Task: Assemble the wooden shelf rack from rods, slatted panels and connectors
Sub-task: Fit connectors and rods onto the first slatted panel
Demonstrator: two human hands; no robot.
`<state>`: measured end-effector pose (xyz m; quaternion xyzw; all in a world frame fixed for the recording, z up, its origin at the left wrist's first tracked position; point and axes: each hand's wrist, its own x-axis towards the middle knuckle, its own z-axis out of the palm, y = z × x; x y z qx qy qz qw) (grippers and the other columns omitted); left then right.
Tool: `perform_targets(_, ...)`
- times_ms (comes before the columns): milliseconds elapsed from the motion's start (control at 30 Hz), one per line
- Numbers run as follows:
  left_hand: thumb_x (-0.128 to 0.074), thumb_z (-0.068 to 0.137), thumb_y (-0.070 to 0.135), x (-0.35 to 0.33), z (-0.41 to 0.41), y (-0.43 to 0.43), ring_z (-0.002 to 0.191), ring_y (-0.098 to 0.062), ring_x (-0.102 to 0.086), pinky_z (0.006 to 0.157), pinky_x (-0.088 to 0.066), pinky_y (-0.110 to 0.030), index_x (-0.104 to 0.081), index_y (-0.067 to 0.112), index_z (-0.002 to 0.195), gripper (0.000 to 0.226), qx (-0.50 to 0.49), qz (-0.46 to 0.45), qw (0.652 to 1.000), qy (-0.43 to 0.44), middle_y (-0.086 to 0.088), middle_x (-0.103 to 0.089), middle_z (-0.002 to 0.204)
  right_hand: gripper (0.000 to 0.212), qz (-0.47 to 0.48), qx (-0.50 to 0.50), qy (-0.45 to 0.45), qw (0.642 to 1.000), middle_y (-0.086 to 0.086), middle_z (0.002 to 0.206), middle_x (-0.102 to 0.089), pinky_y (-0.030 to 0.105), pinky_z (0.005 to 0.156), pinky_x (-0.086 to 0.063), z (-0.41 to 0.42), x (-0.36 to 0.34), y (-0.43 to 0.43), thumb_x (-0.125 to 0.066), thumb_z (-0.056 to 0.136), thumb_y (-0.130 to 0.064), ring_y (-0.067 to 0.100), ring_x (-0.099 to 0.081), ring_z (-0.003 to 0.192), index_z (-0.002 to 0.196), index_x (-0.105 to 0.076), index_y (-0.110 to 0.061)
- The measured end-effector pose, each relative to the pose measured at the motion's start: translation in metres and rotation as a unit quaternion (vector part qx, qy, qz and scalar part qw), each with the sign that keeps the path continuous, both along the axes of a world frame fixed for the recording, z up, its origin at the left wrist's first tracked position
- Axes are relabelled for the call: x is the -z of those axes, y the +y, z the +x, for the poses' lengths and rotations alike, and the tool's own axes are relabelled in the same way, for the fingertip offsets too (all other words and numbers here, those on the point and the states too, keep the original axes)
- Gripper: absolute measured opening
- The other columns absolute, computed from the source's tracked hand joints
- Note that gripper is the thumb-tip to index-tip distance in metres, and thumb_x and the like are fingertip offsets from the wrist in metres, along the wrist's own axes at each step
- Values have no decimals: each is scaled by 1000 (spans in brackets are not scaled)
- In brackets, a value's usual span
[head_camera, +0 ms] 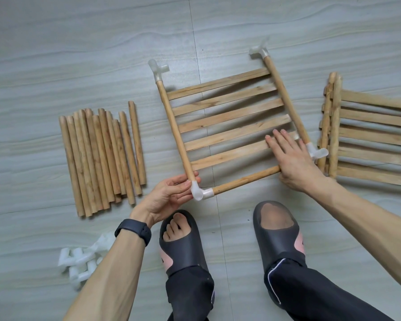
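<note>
A slatted wooden panel (229, 112) lies on the floor with a white plastic connector at each corner. My left hand (169, 198) grips the near-left corner connector (200, 193) and the end of the side rod. A short rod (245, 180) runs from that connector toward the right. My right hand (292, 158) lies flat with straight fingers on the near slats, its heel at the rod's right end, close to the near-right connector (317, 152).
A bundle of loose wooden rods (102, 156) lies to the left. Spare white connectors (79, 262) are piled at lower left by my forearm. More slatted panels (368, 137) are stacked at the right. My two feet in dark slippers (276, 232) stand just below the panel.
</note>
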<state>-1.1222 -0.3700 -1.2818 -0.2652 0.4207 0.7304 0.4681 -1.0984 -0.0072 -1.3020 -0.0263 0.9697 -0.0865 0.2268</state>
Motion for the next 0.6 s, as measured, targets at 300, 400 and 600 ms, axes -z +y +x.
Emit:
perform_targets(300,-60,85,2,4,0,2,89,-12,-71,85,-58,-25,-66,2,122,37,-40,27,999,8,-8,-73,107,104,-3,-1,-18,1000,6,171,6,53,125,-4,-5,0,0,-59,80,5,23,11,157,164,-3,-19)
perform_targets(400,-63,82,-1,3,-4,1,96,-15,-71,88,-58,-26,-68,2,118,37,-37,11,999,21,-9,-73,109,105,-4,0,-14,1000,6,171,8,52,125,-3,-6,0,-1,-58,80,7,23,12,157,163,-1,-20)
perform_targets(600,-69,79,1,-3,-6,4,85,-13,-71,81,-58,-25,-72,7,114,36,-45,1,998,35,-6,-74,101,105,-8,0,-22,1000,5,171,11,51,124,-2,-11,-3,-2,-57,81,8,22,14,157,163,1,-20)
